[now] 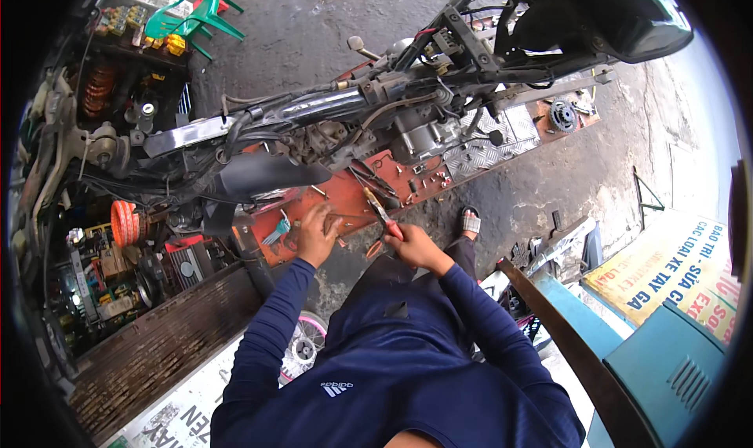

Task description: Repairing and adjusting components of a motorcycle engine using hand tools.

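Observation:
My right hand (420,248) is closed around the red handles of a pair of pliers (378,210), whose jaws point up and away over the edge of the red bench (310,217). My left hand (316,235) hovers at the near side of the bench, its fingers apart and with nothing plainly in them. Just left of it lies a bundle of tools with pale teal handles (276,228). Beyond the pliers rest some dark long-handled tools (375,180). Above the bench spans a stripped motorcycle frame (290,111) with its engine (427,138).
Small bolts and parts (427,183) lie on the bench beside a metal tread plate (502,142). A round toothed part (562,115) sits at its far right. Tool trays (110,283) and an orange coil (125,222) are at left. Green plastic chairs (200,17) stand behind; a sandalled foot (471,222) is near.

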Available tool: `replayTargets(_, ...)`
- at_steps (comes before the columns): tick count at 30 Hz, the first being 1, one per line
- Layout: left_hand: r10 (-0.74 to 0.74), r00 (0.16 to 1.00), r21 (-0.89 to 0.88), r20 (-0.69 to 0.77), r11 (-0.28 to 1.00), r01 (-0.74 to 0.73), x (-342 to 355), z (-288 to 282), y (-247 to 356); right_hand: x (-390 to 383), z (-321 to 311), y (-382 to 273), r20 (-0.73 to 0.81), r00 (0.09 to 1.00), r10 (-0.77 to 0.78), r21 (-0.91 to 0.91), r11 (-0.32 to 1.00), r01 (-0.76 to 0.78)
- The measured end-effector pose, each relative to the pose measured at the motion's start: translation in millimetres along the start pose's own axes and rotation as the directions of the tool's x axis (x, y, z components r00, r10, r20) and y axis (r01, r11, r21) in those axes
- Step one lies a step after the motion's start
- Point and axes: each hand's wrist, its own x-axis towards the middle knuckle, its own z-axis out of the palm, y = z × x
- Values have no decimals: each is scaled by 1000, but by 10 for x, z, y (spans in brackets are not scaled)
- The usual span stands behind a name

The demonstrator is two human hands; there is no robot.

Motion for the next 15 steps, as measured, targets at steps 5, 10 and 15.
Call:
replayTargets(5,-544,435,-447,718,120,887,-652,1345,-758,176,695,1050,-106,991,80,-126,988,-94)
replayTargets(10,-450,434,-590,780,-299,750,-709,2153,-235,512,1153,1449,-156,950,-270,-423,887,183)
replayTargets(15,-740,462,-726,488,-51,686,-1029,2526,-1157,1184,1110,1181,111,994,-9,-436,898,56)
